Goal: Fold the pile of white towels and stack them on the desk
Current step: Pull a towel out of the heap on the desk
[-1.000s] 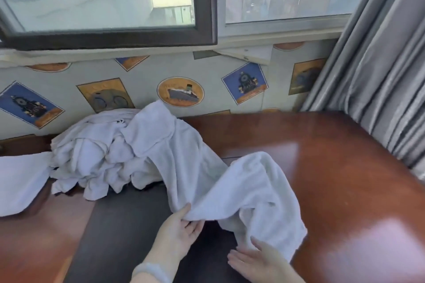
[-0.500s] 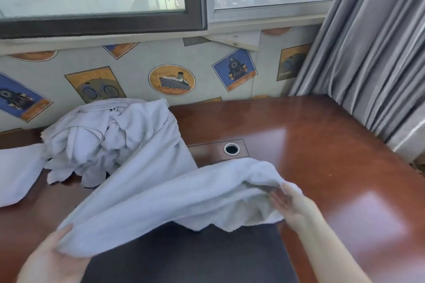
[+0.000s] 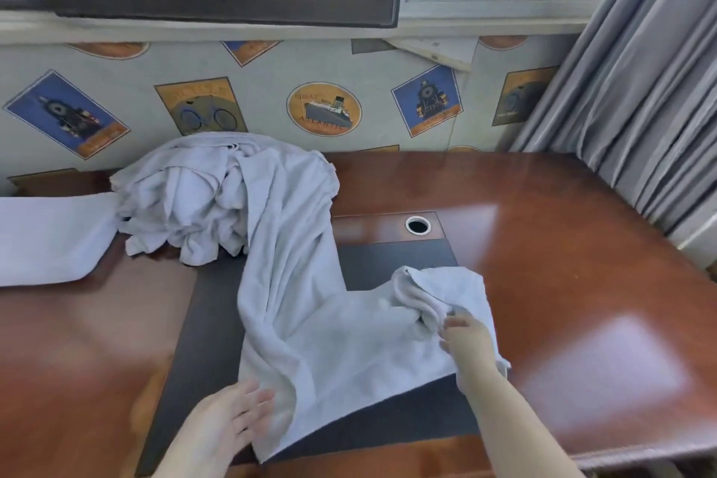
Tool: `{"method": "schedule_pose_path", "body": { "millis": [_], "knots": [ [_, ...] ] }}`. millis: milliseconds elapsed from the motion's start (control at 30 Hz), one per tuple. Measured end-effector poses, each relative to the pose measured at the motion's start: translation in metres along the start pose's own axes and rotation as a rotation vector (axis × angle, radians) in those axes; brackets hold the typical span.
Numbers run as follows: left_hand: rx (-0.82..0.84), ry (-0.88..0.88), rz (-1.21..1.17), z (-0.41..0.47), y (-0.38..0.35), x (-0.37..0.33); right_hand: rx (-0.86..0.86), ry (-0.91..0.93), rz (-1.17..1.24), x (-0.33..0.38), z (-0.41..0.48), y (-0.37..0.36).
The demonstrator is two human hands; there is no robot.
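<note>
One white towel (image 3: pixel 329 341) trails from the crumpled pile of white towels (image 3: pixel 186 198) at the back left down onto the dark desk pad (image 3: pixel 392 256). My left hand (image 3: pixel 229 423) lies with straight, spread fingers against the towel's near left edge; it is blurred. My right hand (image 3: pixel 465 341) rests on the towel's right side, its fingers curled into a bunched-up corner. The towel's near part lies mostly flat, while the far part is still rumpled and draped over the pile.
A flat white towel (image 3: pixel 50 237) lies at the far left of the red-brown desk (image 3: pixel 582 283). A round cable hole (image 3: pixel 418 224) sits behind the pad. Grey curtains (image 3: pixel 640 70) hang at the right, and a wall and window stand behind.
The towel, held up and stretched between both hands, has come down onto the pad. My left hand let go of its corner and now lies flat at the edge; my right hand moved nearer.
</note>
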State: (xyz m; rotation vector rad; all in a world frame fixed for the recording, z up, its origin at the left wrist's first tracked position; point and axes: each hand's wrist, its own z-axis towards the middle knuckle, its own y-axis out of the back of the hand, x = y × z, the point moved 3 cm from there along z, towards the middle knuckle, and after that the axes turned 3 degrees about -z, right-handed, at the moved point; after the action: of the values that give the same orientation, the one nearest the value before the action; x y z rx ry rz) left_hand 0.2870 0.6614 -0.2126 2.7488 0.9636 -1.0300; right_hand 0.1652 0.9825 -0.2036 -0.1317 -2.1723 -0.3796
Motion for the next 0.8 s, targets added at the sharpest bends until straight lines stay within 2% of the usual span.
{"method": "schedule_pose_path", "body": {
  "millis": [67, 133, 233, 267, 300, 333, 367, 400, 467, 533, 633, 733, 800],
  "knots": [
    [-0.069, -0.062, 0.073, 0.000, -0.002, 0.002, 0.080, -0.189, 0.153, -0.050, -0.009, -0.011],
    [-0.128, -0.083, 0.281, 0.012, 0.001, 0.009, 0.139, -0.359, 0.275, -0.075, -0.025, -0.025],
    [-0.153, -0.107, 0.951, 0.020, -0.006, 0.019, 0.234, -0.583, 0.336, -0.094, -0.052, -0.046],
    [-0.169, -0.164, 1.160, 0.015, -0.010, 0.022, 0.275, -0.618, 0.329, -0.099, -0.061, -0.055],
    [-0.181, -0.249, 1.253, 0.012, -0.012, 0.023, 0.306, -0.639, 0.316, -0.103, -0.071, -0.065],
    [-0.219, -0.319, 1.207, 0.010, -0.012, 0.021, 0.335, -0.640, 0.320, -0.107, -0.080, -0.074],
    [-0.214, -0.320, 1.062, 0.010, -0.006, 0.019, 0.361, -0.649, 0.345, -0.110, -0.087, -0.084],
    [-0.173, -0.247, 0.819, 0.011, -0.001, 0.018, 0.380, -0.665, 0.378, -0.113, -0.092, -0.091],
    [0.020, -0.105, 0.234, 0.002, -0.004, 0.014, 0.434, -0.723, 0.453, -0.112, -0.100, -0.102],
    [0.220, -0.051, -0.168, -0.018, -0.015, 0.005, 0.520, -0.758, 0.584, -0.106, -0.105, -0.106],
    [0.372, 0.011, -0.398, -0.042, -0.036, -0.003, 0.513, -0.709, 0.730, -0.093, -0.102, -0.102],
    [0.423, 0.075, -0.478, -0.058, -0.053, -0.009, 0.428, -0.584, 0.724, -0.077, -0.092, -0.086],
    [0.458, 0.080, -0.514, -0.066, -0.065, -0.013, 0.412, -0.583, 0.668, -0.067, -0.087, -0.073]
  ]
}}
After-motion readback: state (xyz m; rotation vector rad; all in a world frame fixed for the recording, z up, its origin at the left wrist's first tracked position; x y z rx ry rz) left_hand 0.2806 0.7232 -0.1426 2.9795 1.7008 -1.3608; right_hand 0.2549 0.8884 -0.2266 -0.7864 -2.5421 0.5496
